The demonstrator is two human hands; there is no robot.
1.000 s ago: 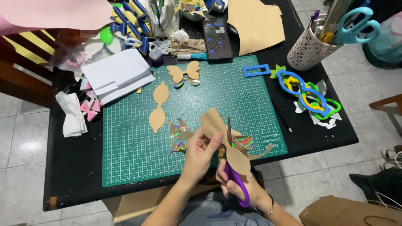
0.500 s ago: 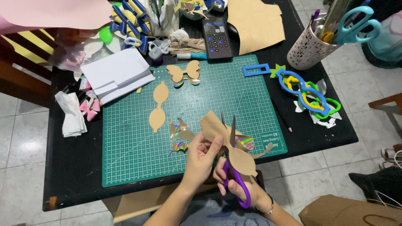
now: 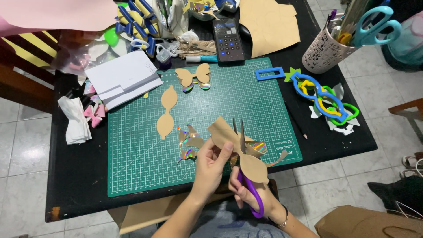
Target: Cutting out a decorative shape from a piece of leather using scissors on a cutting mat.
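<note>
I am pinching a tan card cutout (image 3: 233, 145) between the thumb and fingers of my left hand (image 3: 210, 169), gripping its near-left edge just above the near edge of the green cutting mat (image 3: 136, 163). My right hand (image 3: 246, 191) is closed through the loops of the purple-handled scissors (image 3: 246, 176), and their blades are standing open in a narrow V, pointing away from me, with the narrow waist of the cutout between them. The rounded lower lobe of the cutout is hanging over my right fingers.

Just under the cutout, shiny holographic scraps (image 3: 189, 143) are lying on the mat. Farther left on the mat a tan double-lobed shape (image 3: 166, 112) is lying flat, and beyond it, at the far edge, a tan butterfly-like piece (image 3: 194, 76). Off the mat to the far left a white paper stack (image 3: 123, 77) is resting on the black table (image 3: 75, 185). A dark calculator (image 3: 227, 39) is sitting at the far side, and to the right are interlocked blue, yellow and green plastic stencils (image 3: 324, 99), with a white pen cup (image 3: 324, 53) holding teal scissors (image 3: 374, 28) beyond them.
</note>
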